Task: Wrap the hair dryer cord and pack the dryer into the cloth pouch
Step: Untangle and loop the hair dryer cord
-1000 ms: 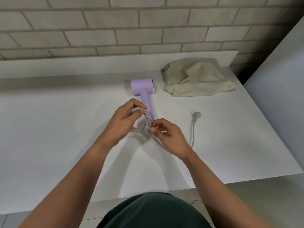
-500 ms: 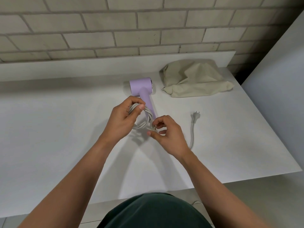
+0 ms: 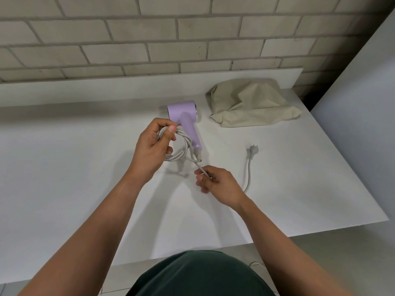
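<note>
Head view: lilac hair dryer (image 3: 185, 120) lies on the white table (image 3: 64, 178), handle toward the person. Left hand (image 3: 152, 150) has fingers closed around a coil of grey cord (image 3: 183, 150), thumb pressed on top of the loops, coil just beside the dryer handle. Right hand (image 3: 215, 183) pinches the free cord run between thumb and fingertips, a bit below the coil. Rest of the cord curves out to the plug (image 3: 253, 149), lying flat to the right. Beige cloth pouch (image 3: 250, 103) sits crumpled at the back right, near the dryer head but apart. Can't tell whether anything is inside.
</note>
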Action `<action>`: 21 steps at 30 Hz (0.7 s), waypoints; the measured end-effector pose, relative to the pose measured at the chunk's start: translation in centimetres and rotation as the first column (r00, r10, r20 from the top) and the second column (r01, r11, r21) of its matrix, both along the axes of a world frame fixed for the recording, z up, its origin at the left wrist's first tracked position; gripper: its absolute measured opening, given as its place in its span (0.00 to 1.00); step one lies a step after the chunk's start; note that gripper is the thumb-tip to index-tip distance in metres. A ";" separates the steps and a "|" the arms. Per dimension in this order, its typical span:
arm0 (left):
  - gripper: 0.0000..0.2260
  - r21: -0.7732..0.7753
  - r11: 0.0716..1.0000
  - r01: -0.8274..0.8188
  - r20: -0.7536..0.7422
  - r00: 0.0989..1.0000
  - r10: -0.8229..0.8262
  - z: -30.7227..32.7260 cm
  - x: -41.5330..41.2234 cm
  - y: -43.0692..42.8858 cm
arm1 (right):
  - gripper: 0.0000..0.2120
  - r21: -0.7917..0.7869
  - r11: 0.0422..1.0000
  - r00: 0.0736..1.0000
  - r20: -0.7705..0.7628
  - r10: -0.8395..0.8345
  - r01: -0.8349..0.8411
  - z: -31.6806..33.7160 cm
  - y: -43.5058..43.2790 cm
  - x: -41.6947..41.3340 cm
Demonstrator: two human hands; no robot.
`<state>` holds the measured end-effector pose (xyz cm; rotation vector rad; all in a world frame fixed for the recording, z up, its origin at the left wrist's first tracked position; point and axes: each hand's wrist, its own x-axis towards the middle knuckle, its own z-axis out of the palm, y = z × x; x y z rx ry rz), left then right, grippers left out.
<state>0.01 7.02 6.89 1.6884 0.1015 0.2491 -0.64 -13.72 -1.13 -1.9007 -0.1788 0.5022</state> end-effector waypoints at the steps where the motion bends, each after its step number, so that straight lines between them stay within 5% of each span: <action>1: 0.05 -0.009 1.000 -0.002 -0.006 1.000 0.002 -0.1 0.0 0.0 | 0.09 0.016 1.000 1.000 0.002 -0.014 0.014 0.2 0.0 0.0; 6: 0.05 -0.030 0.999 -0.011 0.004 1.000 0.011 -0.1 0.1 0.1 | 0.07 0.199 0.977 0.995 -0.077 -0.064 0.078 1.0 -0.1 -0.2; 21: 0.06 -0.030 1.000 0.002 -0.069 0.998 -0.004 -0.2 0.3 0.0 | 0.15 0.071 0.987 0.985 0.082 -0.151 0.145 1.0 3.4 0.0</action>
